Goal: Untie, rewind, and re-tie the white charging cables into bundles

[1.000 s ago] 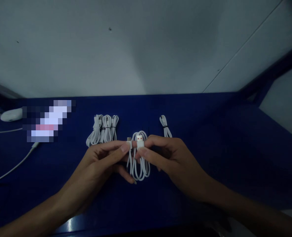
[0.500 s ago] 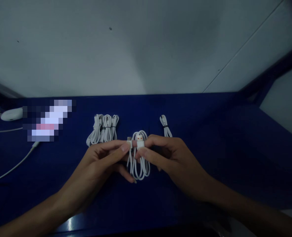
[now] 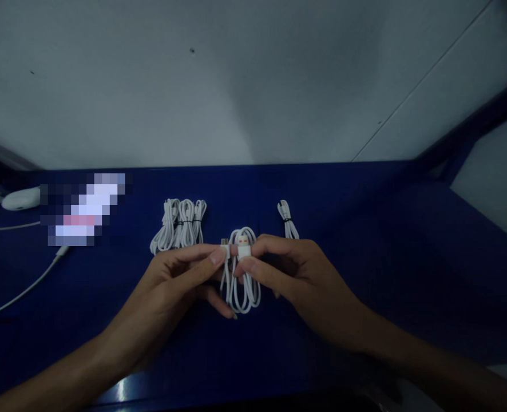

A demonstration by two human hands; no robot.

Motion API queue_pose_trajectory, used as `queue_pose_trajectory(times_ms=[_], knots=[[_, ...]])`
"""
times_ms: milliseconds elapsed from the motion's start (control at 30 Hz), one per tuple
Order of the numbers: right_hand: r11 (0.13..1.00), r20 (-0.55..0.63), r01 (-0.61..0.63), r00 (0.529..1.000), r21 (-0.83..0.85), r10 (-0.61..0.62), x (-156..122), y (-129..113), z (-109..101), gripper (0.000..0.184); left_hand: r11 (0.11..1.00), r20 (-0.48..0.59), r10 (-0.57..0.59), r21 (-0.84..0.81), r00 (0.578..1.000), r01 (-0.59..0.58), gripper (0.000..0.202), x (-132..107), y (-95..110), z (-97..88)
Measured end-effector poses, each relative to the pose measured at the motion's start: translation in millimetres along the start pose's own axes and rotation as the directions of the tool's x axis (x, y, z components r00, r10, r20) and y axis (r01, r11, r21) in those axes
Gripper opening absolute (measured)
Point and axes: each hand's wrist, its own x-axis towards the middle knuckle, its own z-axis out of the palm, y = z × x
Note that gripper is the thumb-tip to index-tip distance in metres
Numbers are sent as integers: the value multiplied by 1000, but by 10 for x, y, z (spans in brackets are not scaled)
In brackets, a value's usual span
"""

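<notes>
A coiled white USB cable (image 3: 244, 292) is held between my two hands above the blue table. My left hand (image 3: 174, 283) pinches one connector of it, a plug with a metal tip, between thumb and forefinger. Between thumb and forefinger of my right hand (image 3: 298, 269) is the other plug, which shows two orange marks in its end. Both plugs point away from me, side by side, and the loops hang below them. Beyond my left hand lie several bundled white cables (image 3: 187, 220) with dark ties. One more tied cable (image 3: 286, 217) lies past my right hand, its lower end hidden.
At the left on the blue table (image 3: 365, 229) is a blurred-out bright screen (image 3: 88, 209) with a white cord (image 3: 32, 294) running from it. A rounded white object (image 3: 20, 199) sits beside it. A pale wall (image 3: 253, 86) rises behind the table.
</notes>
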Motion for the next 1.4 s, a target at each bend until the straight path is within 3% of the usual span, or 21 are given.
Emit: queue_pose_trajectory(times_ms=[633,833,1067,1233,1400], knots=[[1000,-28,-1,1000,13,1,-11,-35,35,22,1000,-13,22,2,1000,-22,26,6,-20,-13],[995,23,37,999,96,-39,-14,-7,-6,28,1000,-7,16,-20,1000,-16,27,0,-23,-17],[980,85,-16,996,200,-1,11,-11,-22,45,997,15,36,-66,999,-35,30,-1,24,5],[939,192,-96,981,331,33,51,55,-42,37,997,24,30,-72,999,-28,21,-5,60,23],[918,203,-169,974,358,100,61,103,-55,24,996,30,36,-80,999,-34,14,-4,62,50]])
